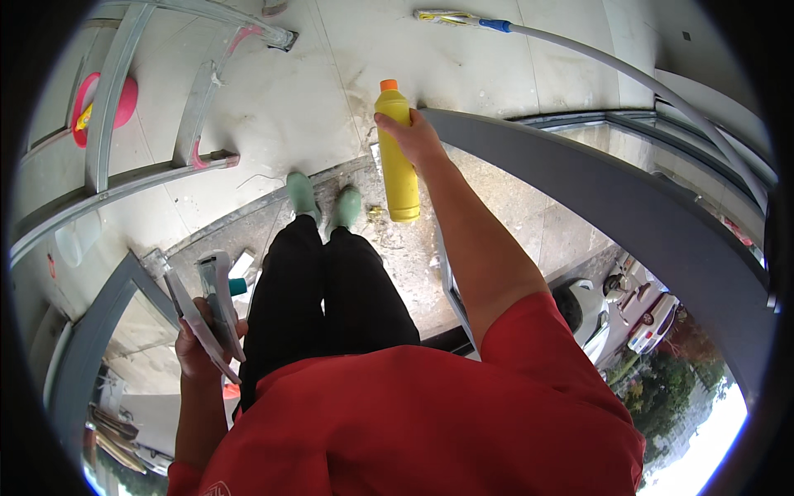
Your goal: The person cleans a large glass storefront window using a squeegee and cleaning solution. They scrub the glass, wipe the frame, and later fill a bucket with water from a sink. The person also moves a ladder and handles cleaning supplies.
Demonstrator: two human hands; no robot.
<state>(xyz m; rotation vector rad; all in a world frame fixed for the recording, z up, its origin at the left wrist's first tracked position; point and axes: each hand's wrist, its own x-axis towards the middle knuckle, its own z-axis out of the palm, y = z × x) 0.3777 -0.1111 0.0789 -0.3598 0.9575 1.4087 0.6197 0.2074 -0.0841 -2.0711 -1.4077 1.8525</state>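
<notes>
My right hand (417, 141) grips the upper part of a yellow plastic bottle (402, 189) with an orange cap. The bottle is upright in the picture, in front of my green boots (302, 192). At the lower left, my left hand (193, 356) is closed around two flat, pale grey-white plastic tools (216, 282), held side by side. Their exact kind is unclear. A teal cap-like piece (237, 286) shows beside them; whether it is joined to them, I cannot tell.
An aluminium ladder (102, 111) with pink feet lies across the left side. Behind its rails is a pink basin (126, 102) with a yellow item. A long-handled mop (446, 17) stretches across the top right. Dark grey door frames (589, 164) flank me; vehicles (654, 322) stand outside.
</notes>
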